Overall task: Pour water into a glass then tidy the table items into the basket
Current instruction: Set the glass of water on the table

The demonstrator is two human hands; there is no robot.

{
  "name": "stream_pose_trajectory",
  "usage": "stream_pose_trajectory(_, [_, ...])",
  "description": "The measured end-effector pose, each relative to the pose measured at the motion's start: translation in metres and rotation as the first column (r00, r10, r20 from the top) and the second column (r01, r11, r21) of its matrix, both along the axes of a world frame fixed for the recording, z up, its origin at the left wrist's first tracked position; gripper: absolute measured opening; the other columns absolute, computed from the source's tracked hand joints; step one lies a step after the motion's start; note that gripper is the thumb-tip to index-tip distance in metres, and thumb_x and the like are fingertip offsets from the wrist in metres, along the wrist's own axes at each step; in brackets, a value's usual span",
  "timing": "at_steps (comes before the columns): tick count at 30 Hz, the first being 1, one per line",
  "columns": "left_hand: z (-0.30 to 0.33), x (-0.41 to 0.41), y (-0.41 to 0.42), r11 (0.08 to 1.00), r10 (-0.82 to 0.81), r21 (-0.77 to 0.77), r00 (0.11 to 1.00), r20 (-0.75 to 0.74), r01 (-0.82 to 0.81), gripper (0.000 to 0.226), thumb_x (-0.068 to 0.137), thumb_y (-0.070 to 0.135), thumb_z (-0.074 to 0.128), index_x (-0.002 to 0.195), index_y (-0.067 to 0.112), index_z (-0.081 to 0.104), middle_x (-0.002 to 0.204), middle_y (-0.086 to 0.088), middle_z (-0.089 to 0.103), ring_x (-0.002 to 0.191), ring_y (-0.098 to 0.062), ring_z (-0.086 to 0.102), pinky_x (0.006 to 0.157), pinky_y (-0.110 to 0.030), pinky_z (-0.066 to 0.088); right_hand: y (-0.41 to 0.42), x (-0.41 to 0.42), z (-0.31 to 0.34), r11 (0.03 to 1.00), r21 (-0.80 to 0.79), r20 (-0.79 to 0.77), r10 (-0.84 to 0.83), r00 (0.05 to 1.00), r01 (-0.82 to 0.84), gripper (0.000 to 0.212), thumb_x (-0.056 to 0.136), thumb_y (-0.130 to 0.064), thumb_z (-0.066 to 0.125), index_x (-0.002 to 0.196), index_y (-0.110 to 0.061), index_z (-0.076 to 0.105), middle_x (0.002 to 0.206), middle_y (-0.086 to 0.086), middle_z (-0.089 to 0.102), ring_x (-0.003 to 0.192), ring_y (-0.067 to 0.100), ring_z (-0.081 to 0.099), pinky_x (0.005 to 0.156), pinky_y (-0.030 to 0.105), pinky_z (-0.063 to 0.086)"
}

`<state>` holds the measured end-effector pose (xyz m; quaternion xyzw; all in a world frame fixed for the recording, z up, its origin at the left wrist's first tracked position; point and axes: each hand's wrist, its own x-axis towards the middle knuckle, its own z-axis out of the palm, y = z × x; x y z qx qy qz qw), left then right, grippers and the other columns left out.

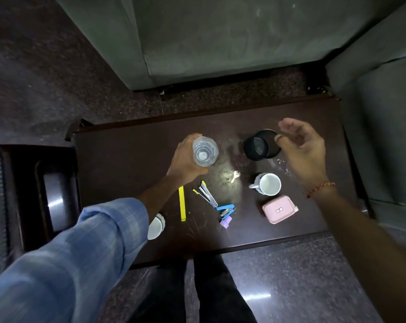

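A clear glass stands at the far left of the dark table, and my left hand is wrapped around it. My right hand hovers with its fingers spread just right of a black mesh basket, holding nothing. Between my hands and me lie a white mug, a pink box, a blue stapler, a yellow strip, a purple cap and a small key. A white bottle cap shows partly under my left sleeve.
A grey sofa stands beyond the table and another seat at the right. A dark chair with a mesh panel stands at the left. My legs are at the table's near edge.
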<state>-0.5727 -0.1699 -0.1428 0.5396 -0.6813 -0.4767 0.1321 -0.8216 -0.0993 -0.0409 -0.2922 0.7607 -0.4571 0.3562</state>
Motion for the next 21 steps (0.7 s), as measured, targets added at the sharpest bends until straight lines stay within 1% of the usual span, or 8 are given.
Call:
stream_pose_trajectory(2, [-0.003, -0.001, -0.001, 1.0, 0.006, 0.004, 1.0, -0.002, -0.006, 0.09, 0.042, 0.015, 0.089, 0.124, 0.019, 0.054, 0.108, 0.015, 0.059, 0.096, -0.001, 0.058, 0.077, 0.005, 0.034, 0.002, 0.002, -0.003, 1.0, -0.003, 0.014, -0.001, 1.0, 0.001, 0.032, 0.082, -0.003, 0.067, 0.109, -0.02, 0.064, 0.106, -0.009, 0.07, 0.105, 0.003, 0.066, 0.098, 0.025, 0.05])
stream_pose_trajectory(7, [-0.009, -0.001, -0.002, 1.0, -0.001, 0.002, 1.0, 0.016, 0.001, 0.09, 0.042, 0.015, 0.088, 0.125, 0.02, 0.053, 0.109, 0.016, 0.058, 0.096, -0.001, 0.055, 0.076, 0.006, 0.033, 0.008, 0.006, -0.005, 1.0, -0.012, 0.079, 0.024, 0.997, -0.023, 0.035, 0.079, -0.007, 0.07, 0.104, -0.03, 0.064, 0.112, -0.006, 0.07, 0.114, 0.008, 0.064, 0.105, 0.034, 0.047])
stream_pose_trajectory(10, [-0.013, -0.002, -0.002, 1.0, -0.005, 0.012, 1.0, 0.021, 0.005, 0.091, 0.042, 0.015, 0.087, 0.126, 0.019, 0.052, 0.111, 0.014, 0.059, 0.098, -0.001, 0.055, 0.077, 0.005, 0.033, 0.007, 0.006, -0.003, 0.999, -0.011, 0.084, 0.032, 0.996, -0.031, 0.037, 0.079, -0.005, 0.071, 0.105, -0.03, 0.063, 0.113, -0.003, 0.069, 0.115, 0.01, 0.063, 0.107, 0.036, 0.045])
stream_pose_trajectory(12, [-0.016, -0.003, -0.001, 1.0, -0.012, 0.015, 1.0, 0.017, 0.012, 0.092, 0.042, 0.016, 0.088, 0.127, 0.018, 0.052, 0.113, 0.011, 0.061, 0.1, -0.003, 0.057, 0.079, 0.004, 0.035, 0.007, 0.006, -0.002, 1.0, -0.016, 0.082, 0.024, 0.996, -0.022, 0.036, 0.08, -0.003, 0.07, 0.107, -0.026, 0.063, 0.114, 0.0, 0.069, 0.115, 0.011, 0.063, 0.106, 0.035, 0.046])
stream_pose_trajectory(13, [-0.017, -0.003, 0.0, 1.0, -0.01, 0.016, 1.0, 0.01, 0.01, 0.092, 0.042, 0.016, 0.088, 0.127, 0.018, 0.052, 0.113, 0.01, 0.061, 0.101, -0.005, 0.059, 0.081, 0.0, 0.037, 0.007, 0.006, -0.001, 1.0, -0.019, 0.082, 0.019, 0.996, -0.018, 0.036, 0.08, -0.002, 0.07, 0.109, -0.024, 0.063, 0.114, 0.002, 0.069, 0.115, 0.013, 0.063, 0.106, 0.034, 0.046])
stream_pose_trajectory(16, [-0.019, -0.005, 0.003, 1.0, 0.002, 0.004, 1.0, -0.011, -0.002, 0.092, 0.043, 0.018, 0.088, 0.128, 0.018, 0.051, 0.115, 0.007, 0.063, 0.104, -0.01, 0.061, 0.088, -0.021, 0.048, 0.007, 0.005, 0.002, 1.0, -0.024, 0.083, 0.014, 0.996, -0.012, 0.037, 0.081, -0.001, 0.07, 0.112, -0.018, 0.062, 0.114, 0.004, 0.068, 0.115, 0.014, 0.063, 0.102, 0.028, 0.048])
stream_pose_trajectory(19, [-0.019, -0.005, 0.004, 1.0, 0.005, -0.011, 1.0, -0.006, -0.005, 0.092, 0.044, 0.017, 0.089, 0.128, 0.017, 0.051, 0.117, 0.004, 0.062, 0.108, -0.015, 0.06, 0.093, -0.032, 0.049, 0.008, 0.003, 0.004, 1.0, -0.029, 0.083, 0.003, 0.997, 0.0, 0.037, 0.081, 0.003, 0.068, 0.112, -0.016, 0.061, 0.111, 0.003, 0.068, 0.111, 0.012, 0.063, 0.097, 0.021, 0.05])
stream_pose_trajectory(21, [-0.018, -0.005, 0.004, 1.0, -0.015, 0.003, 1.0, 0.018, 0.014, 0.096, 0.045, 0.017, 0.089, 0.132, 0.018, 0.048, 0.122, 0.003, 0.06, 0.112, -0.017, 0.057, 0.097, -0.035, 0.048, 0.008, 0.001, 0.006, 0.999, -0.031, 0.074, -0.002, 0.997, 0.004, 0.037, 0.082, 0.005, 0.068, 0.113, -0.014, 0.06, 0.11, 0.005, 0.067, 0.107, 0.01, 0.063, 0.094, 0.018, 0.05])
